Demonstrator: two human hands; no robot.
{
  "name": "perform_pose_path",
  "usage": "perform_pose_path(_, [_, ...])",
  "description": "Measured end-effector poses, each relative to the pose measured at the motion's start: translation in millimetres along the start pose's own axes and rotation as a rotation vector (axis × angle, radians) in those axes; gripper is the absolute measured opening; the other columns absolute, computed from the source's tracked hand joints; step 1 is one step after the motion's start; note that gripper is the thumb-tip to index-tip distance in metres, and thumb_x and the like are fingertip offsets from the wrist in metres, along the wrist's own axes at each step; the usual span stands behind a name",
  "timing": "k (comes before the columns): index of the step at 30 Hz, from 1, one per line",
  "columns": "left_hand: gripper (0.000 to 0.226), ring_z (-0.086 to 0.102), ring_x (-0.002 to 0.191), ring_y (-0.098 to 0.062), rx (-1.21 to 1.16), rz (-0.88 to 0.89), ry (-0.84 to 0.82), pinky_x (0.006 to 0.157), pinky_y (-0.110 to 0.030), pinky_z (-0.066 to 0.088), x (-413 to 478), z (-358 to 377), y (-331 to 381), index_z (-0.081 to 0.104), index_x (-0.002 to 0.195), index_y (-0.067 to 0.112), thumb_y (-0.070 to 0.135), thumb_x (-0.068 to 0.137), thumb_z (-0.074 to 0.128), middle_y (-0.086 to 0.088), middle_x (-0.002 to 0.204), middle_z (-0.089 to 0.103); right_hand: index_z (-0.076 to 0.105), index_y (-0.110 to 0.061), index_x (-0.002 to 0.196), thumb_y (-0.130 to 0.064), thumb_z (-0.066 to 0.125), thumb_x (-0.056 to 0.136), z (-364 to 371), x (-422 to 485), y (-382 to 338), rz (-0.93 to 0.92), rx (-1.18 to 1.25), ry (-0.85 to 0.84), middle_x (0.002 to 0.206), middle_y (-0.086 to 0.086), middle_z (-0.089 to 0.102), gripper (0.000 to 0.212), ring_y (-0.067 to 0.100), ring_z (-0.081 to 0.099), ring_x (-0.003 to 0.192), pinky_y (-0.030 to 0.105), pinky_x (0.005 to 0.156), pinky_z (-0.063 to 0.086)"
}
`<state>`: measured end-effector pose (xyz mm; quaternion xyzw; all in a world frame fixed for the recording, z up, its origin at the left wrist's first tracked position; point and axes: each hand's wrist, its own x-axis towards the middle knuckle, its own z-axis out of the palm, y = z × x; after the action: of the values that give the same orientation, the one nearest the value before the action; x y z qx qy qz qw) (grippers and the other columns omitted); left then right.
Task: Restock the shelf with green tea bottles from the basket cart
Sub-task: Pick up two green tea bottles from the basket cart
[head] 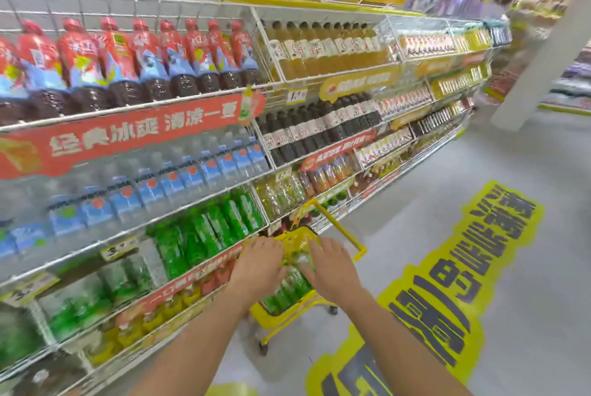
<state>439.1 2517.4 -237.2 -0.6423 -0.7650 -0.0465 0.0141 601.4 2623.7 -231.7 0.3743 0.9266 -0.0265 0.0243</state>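
Both left hand point(260, 263) and right hand point(332, 267) touch green tea bottles point(287, 291).

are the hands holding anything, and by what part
Cannot tell: left hand and right hand lie on the green tea bottles in the basket cart; blur hides any grip.

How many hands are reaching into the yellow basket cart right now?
2. The left hand is on the shelf side of the basket cart; the right hand is on its aisle side, over the green tea bottles. Blur hides whether either grips a bottle.
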Motion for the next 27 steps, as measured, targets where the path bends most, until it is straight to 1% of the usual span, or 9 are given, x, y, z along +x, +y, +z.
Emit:
perform_pose_path(3, [0.060, 0.057, 0.111, -0.031, 0.007, -0.064, -0.057, 0.094, -0.045, 0.048, 10.9, 9.3, -28.6, 0.055, 0.126, 0.012, 0.055, 0.088, 0.040, -0.009, 0.118, 0.061, 0.036, -0.016, 0.151, -0.065, 0.008, 0.089, 9.4, 41.0, -10.9, -0.075, 0.020, -0.085, 0.159, 0.015, 0.034, 0.083, 0.037, 0.028, 0.147, 0.055, 0.117, 0.028])
perform_pose_path(6, [0.050, 0.061, 0.100, -0.032, 0.025, -0.151, -0.085, 0.085, -0.044, 0.052, 21.4, 22.7, -53.6, 0.059, 0.116, 0.013, 0.052, 0.085, 0.054, -0.009, 0.107, 0.062, 0.031, -0.017, 0.154, -0.059, 0.027, 0.100, 19.7, 83.6, -20.2, -0.163, 0.037, -0.107, 0.163, 0.013, 0.027, 0.068, 0.035, 0.020, 0.151, 0.056, 0.120, 0.022])
perform_pose_path(8, [0.045, 0.061, 0.099, -0.031, 0.026, -0.221, -0.128, 0.085, -0.043, 0.050, 30.1, 33.7, -67.5, 0.058, 0.110, 0.015, 0.052, 0.084, 0.051, -0.007, 0.103, 0.061, 0.029, -0.018, 0.156, -0.057, 0.033, 0.102, 30.2, 108.4, -23.4, -0.225, 0.053, -0.126, 0.164, 0.012, 0.025, 0.067, 0.034, 0.018, 0.152, 0.055, 0.120, 0.020])
perform_pose_path(11, [0.045, 0.058, 0.103, -0.030, 0.042, -0.313, -0.161, 0.090, -0.045, 0.047, 46.9, 47.0, -76.9, 0.058, 0.111, 0.017, 0.051, 0.086, 0.042, -0.007, 0.106, 0.061, 0.031, -0.018, 0.155, -0.057, 0.034, 0.102, 45.5, 146.3, -24.0, -0.345, 0.036, -0.137, 0.162, 0.014, 0.031, 0.066, 0.036, 0.023, 0.150, 0.055, 0.118, 0.025])
perform_pose_path(17, [0.053, 0.064, 0.102, -0.035, 0.038, -0.573, -0.222, 0.083, -0.048, 0.053, 98.2, 79.2, -56.7, 0.063, 0.119, 0.009, 0.049, 0.085, 0.061, -0.013, 0.111, 0.067, 0.029, -0.018, 0.155, -0.055, 0.036, 0.102, 74.1, 223.4, 11.5, -0.533, 0.041, -0.204, 0.161, 0.010, 0.031, 0.065, 0.032, 0.023, 0.150, 0.053, 0.118, 0.027])
perform_pose_path(20, [0.062, 0.058, 0.117, -0.038, -0.034, -0.647, -0.261, 0.097, -0.050, 0.048, 130.2, 106.9, -37.2, 0.055, 0.134, 0.008, 0.052, 0.089, 0.053, -0.016, 0.127, 0.061, 0.026, -0.018, 0.157, -0.056, 0.036, 0.102, 92.8, 255.8, 41.3, -0.605, 0.053, -0.244, 0.164, 0.009, 0.025, 0.067, 0.031, 0.021, 0.151, 0.054, 0.120, 0.024])
perform_pose_path(22, [0.059, 0.061, 0.110, -0.038, -0.060, -0.677, -0.259, 0.092, -0.052, 0.051, 154.6, 121.1, -23.2, 0.059, 0.127, 0.007, 0.051, 0.089, 0.049, -0.016, 0.118, 0.063, 0.029, -0.017, 0.156, -0.059, 0.029, 0.102, 106.8, 272.5, 63.6, -0.639, 0.029, -0.288, 0.164, 0.011, 0.025, 0.068, 0.033, 0.020, 0.152, 0.055, 0.120, 0.022])
perform_pose_path(24, [0.055, 0.065, 0.098, -0.038, -0.100, -0.707, -0.288, 0.080, -0.052, 0.055, 176.3, 135.8, -9.2, 0.063, 0.117, 0.007, 0.049, 0.087, 0.043, -0.015, 0.107, 0.066, 0.035, -0.016, 0.154, -0.061, 0.024, 0.099, 124.0, 285.1, 87.6, -0.628, 0.006, -0.338, 0.161, 0.015, 0.031, 0.072, 0.037, 0.023, 0.150, 0.055, 0.120, 0.024])
perform_pose_path(27, [0.056, 0.060, 0.111, -0.042, -0.199, -0.737, -0.308, 0.091, -0.052, 0.051, 198.9, 163.1, 8.1, 0.059, 0.126, 0.004, 0.045, 0.093, 0.042, -0.019, 0.117, 0.062, 0.049, -0.014, 0.145, -0.058, 0.035, 0.100, 156.2, 295.9, 121.5, -0.635, 0.037, -0.344, 0.149, 0.017, 0.047, 0.064, 0.039, 0.039, 0.140, 0.053, 0.111, 0.037])
